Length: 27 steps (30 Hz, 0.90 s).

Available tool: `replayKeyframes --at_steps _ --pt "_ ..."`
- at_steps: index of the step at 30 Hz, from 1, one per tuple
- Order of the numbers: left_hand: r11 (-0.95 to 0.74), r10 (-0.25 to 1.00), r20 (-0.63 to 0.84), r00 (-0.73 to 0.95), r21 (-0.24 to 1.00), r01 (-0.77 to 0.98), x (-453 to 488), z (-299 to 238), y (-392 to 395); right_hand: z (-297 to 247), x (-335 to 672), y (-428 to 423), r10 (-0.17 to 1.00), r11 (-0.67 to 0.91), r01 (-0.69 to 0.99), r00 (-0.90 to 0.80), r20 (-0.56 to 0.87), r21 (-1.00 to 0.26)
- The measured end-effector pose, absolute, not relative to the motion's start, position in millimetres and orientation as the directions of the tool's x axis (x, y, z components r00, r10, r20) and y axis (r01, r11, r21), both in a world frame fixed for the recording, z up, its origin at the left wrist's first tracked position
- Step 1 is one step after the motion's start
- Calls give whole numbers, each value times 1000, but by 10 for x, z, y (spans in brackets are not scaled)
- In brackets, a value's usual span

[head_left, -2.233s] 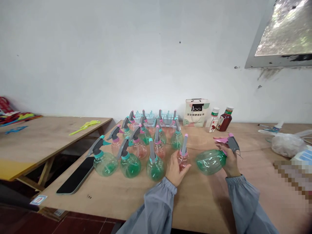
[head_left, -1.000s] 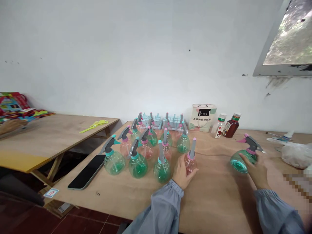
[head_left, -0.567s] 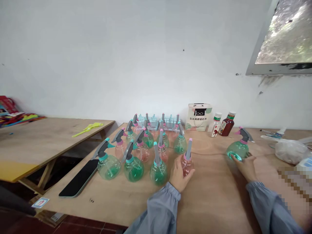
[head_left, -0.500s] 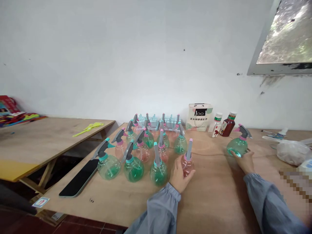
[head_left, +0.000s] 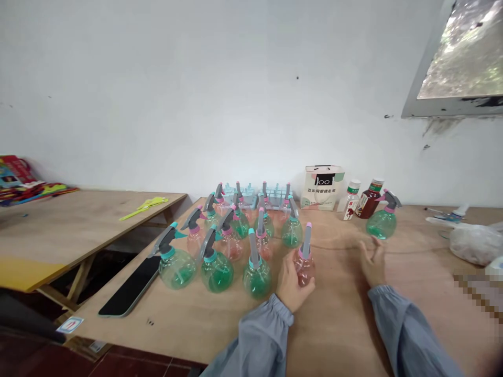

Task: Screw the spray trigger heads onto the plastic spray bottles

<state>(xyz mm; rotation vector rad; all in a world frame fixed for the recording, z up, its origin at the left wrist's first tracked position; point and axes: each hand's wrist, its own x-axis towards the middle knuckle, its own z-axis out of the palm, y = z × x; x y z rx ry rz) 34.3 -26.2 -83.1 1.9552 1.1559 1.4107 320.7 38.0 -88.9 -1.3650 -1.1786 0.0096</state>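
My left hand (head_left: pixel 294 287) is wrapped round a pink spray bottle (head_left: pixel 304 268) with a grey and pink trigger head, at the near right end of the grouped bottles. My right hand (head_left: pixel 373 262) hangs over the table, fingers apart and holding nothing. Just beyond it stands a green spray bottle (head_left: pixel 381 224) with a pink collar, upright and apart from the fingers. To the left, several green and pink spray bottles stand in rows, among them a green one (head_left: pixel 257 277) beside my left hand and another green one (head_left: pixel 217 272).
A black phone (head_left: pixel 131 288) lies left of the bottles. Behind them are light blue racks (head_left: pixel 243 196). A paper bag (head_left: pixel 322 191), a white-capped bottle (head_left: pixel 351 201) and a brown bottle (head_left: pixel 368 199) stand by the wall. A plastic bag (head_left: pixel 473 243) lies at right.
My right hand has let go of the green spray bottle and drawn back to the left. That bottle now stands slightly farther back. My left hand stays on the pink bottle.
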Motion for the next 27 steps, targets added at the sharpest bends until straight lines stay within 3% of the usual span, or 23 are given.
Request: replayKeyframes --at_steps 4,6,9,14,17,21,24,27 --pt "-497 858 503 107 757 425 370 -806 -277 -686 2576 66 769 565 395 66 636 -725" --pt "-472 868 484 109 739 481 391 -808 -285 -544 2313 -8 787 610 257 -92 610 -749" --pt "-455 876 462 135 702 548 428 -853 -306 -402 2044 -40 794 605 169 -201 574 -778" --pt "-503 857 492 154 733 459 448 -871 -345 -418 1963 -68 825 564 101 -111 554 -820" --pt "-541 823 568 22 772 335 479 -732 -272 -483 2071 -67 861 507 81 9 509 -858" --pt "-427 859 503 -99 809 404 614 -419 52 -486 2226 -3 922 380 -133 142 362 -916" --pt "-341 889 442 -118 812 474 727 -213 371 -423 2276 10 941 337 -281 114 318 -898" --pt "-281 902 407 -143 805 522 794 -142 566 -356 2269 -44 950 298 -303 5 311 -905"
